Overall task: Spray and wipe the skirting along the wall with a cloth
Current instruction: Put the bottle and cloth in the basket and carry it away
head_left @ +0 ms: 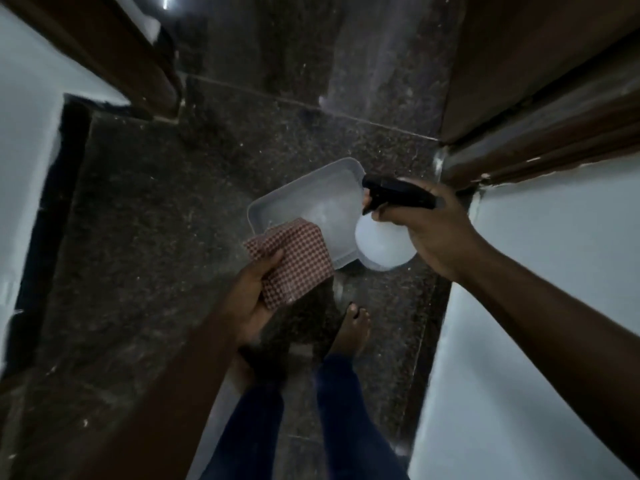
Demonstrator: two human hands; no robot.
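The right hand [433, 230] hides the neck of the round white plastic spray bottle [381, 249], and the red-checked cloth [298, 261] covers one corner of the clear plastic tub [311, 197].

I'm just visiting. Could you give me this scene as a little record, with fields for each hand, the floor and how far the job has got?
place: narrow passage, dark speckled floor, white walls
left hand: holds a red-and-white checked cloth
right hand: grips a spray bottle by its black trigger head
on floor: pale plastic tub
skirting: dark band at the foot of the left wall, cloth not touching it
progress: both tools in hand, no wiping under way
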